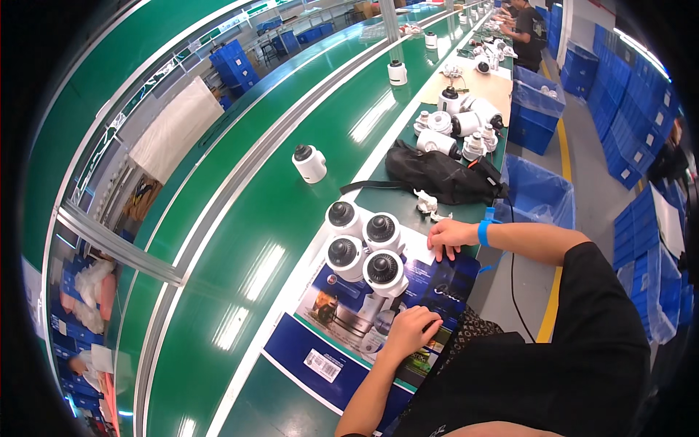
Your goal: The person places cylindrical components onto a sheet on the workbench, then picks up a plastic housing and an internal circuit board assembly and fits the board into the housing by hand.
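Green belt (pixel 200 357) runs the length of a factory hall, past a bench edge where 2 bare hands work. Right hand (pixel 453 237), with a blue band (pixel 483 233) at its wrist, has its fingers parted and bent down over the printed sheet (pixel 295 357), nothing visible between them. Left hand (pixel 411 331) lies low over the same sheet, fingers loosely curled; its palm is hidden, so I cannot tell whether it pinches anything.

Just beyond both hands, 4 white units (pixel 384 272) stand upright, black tops up, in a close cluster on the sheet, apart from either hand. Work looks part-way: these 4 are gathered, while more lie loose in a pile (pixel 466 120) past the black bag (pixel 440 175), some on their sides. Out on the belt, 1 unit (pixel 309 167) stands alone, with others farther off. Whether any unit is finished cannot be told. Blue bins (pixel 537 186) line the aisle.
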